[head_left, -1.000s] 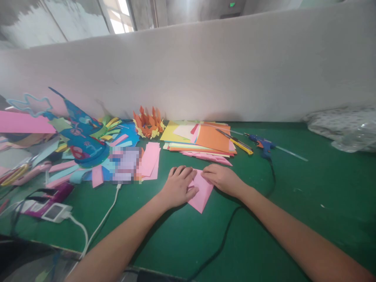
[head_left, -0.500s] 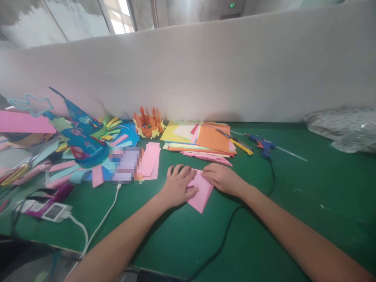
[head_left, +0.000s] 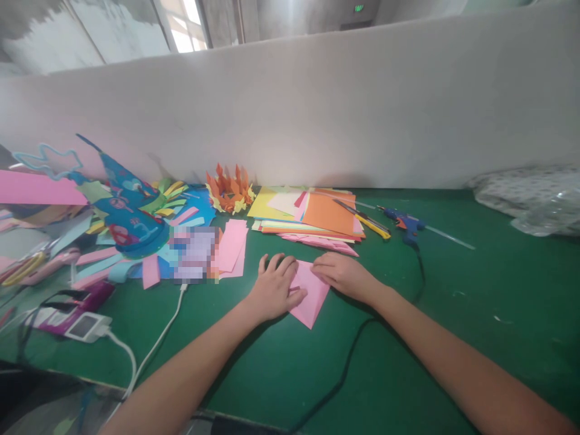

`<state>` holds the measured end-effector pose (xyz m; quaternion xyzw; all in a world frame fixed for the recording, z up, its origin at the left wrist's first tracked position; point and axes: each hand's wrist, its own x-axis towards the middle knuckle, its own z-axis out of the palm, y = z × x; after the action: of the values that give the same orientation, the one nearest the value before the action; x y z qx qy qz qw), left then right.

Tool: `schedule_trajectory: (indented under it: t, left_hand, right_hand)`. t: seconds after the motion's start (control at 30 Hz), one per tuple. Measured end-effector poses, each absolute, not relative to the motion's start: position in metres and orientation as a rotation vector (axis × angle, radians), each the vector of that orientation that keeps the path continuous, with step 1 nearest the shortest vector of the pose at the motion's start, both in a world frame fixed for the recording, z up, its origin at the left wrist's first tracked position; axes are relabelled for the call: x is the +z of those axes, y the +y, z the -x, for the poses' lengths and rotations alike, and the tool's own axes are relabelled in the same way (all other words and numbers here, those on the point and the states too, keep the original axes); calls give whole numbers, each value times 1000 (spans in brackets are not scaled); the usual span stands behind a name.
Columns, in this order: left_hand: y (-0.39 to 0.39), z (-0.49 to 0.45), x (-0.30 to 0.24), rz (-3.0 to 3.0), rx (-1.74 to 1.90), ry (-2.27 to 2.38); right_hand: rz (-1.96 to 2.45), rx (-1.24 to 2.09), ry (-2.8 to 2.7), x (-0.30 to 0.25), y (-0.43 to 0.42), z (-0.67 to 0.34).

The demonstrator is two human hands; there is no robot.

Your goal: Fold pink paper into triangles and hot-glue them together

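Note:
A folded sheet of pink paper (head_left: 312, 302) lies on the green table, one corner pointing towards me. My left hand (head_left: 274, 291) rests on its left side, fingers spread and thumb lying across the paper. At the upper right edge, my right hand (head_left: 347, 275) has its fingers together, pinching the paper near its top corner. Part of the sheet is hidden beneath both hands. Just beyond them sit several pink folded pieces (head_left: 319, 243), at the front of a stack of coloured paper (head_left: 328, 211).
Right of the stack are a yellow utility knife (head_left: 374, 226) and a blue glue gun (head_left: 408, 225), whose black cord (head_left: 348, 362) runs beside my right forearm. An orange paper crown (head_left: 230, 188), a blue cone hat (head_left: 131, 220) and pink strips (head_left: 233, 248) stand or lie leftward.
The fingers of my left hand have drawn back slightly to the left on the pink paper. My right hand and the paper look unmoved.

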<state>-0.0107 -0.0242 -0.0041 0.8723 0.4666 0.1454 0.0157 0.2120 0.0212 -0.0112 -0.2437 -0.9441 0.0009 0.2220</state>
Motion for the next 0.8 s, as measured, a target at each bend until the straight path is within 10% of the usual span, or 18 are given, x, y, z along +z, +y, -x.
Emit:
schedule_trajectory:
  t: [0.8]
  left_hand:
    - [-24,8,2,-2690,441,1419]
  right_hand:
    - [881,4,-2660,-9,18,-198]
